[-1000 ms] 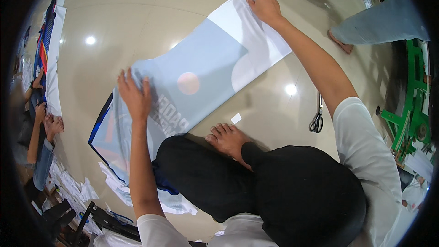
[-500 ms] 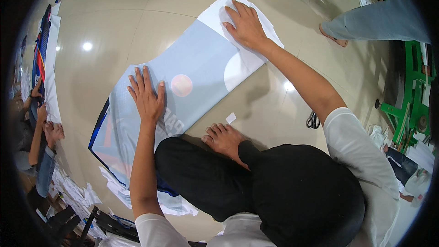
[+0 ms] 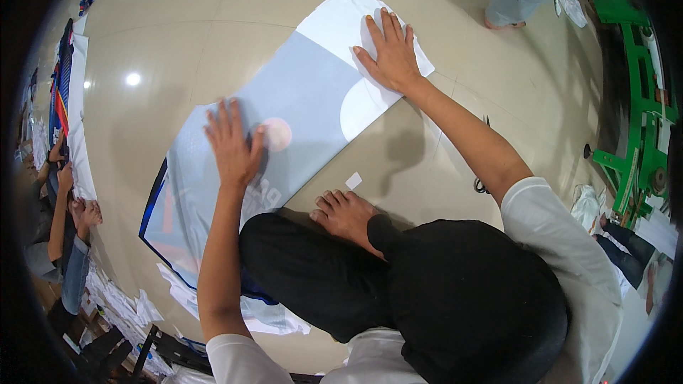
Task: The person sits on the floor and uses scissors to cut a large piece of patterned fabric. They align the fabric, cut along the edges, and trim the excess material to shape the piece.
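Broadly, the glossy beige tiled floor [image 3: 178, 0] carries a long, thin panel of pale-blue and white fabric [image 3: 306, 78], lying on a slant. It looks light, soft and easily creased, so its edges or corners seem the best hold. The left hand [image 3: 236, 149] is palm down, its 5 fingers fanned, tips by the far edge; the right hand [image 3: 393, 58] spreads likewise over the white end. Neither pinches cloth; how firmly they press, I cannot tell. A small white scrap [image 3: 353, 180] lies apart, off the near edge.
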A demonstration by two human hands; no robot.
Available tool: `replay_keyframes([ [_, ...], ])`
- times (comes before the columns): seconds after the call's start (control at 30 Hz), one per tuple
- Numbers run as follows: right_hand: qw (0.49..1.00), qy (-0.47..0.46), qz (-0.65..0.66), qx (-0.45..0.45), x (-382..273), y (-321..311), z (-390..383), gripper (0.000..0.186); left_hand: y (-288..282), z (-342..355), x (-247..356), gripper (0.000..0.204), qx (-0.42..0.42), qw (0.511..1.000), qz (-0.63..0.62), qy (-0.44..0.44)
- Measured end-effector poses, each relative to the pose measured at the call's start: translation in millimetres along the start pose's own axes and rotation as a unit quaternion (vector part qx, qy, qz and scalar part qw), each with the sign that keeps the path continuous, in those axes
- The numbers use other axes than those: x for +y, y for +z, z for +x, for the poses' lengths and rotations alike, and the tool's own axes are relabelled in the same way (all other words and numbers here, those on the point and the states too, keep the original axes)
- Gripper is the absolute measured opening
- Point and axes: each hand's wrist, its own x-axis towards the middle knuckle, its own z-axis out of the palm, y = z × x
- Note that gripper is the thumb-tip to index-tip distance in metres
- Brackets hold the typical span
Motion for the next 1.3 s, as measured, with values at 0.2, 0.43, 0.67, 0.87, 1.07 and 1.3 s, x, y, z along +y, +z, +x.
replay_keyframes([
  [0.2, 0.998, 0.053, 0.007, 0.023, 0, -7, -14, 0.076, 16, 26, 103, 0.089, -0.071, 0.979, -0.069, 0.176],
  [0.43, 0.996, 0.08, 0.009, 0.035, 5, -3, -36, 0.075, 47, 0, 152, 0.073, -0.093, 0.959, -0.068, 0.26],
  [0.67, 0.994, 0.086, 0.042, 0.061, 10, 1, -36, 0.076, 63, -5, 151, 0.059, -0.065, 0.95, -0.066, 0.297],
  [0.87, 0.995, 0.076, 0.027, 0.055, 9, 0, -37, 0.077, 60, -5, 153, 0.063, -0.073, 0.953, -0.044, 0.29],
  [1.07, 0.994, 0.093, -0.004, 0.051, 13, 0, -40, 0.077, 51, -8, 158, 0.075, -0.079, 0.963, -0.053, 0.253],
  [1.3, 0.995, 0.073, 0.009, 0.066, 10, -6, -43, 0.074, 46, -3, 159, 0.083, -0.075, 0.977, -0.041, 0.193],
])
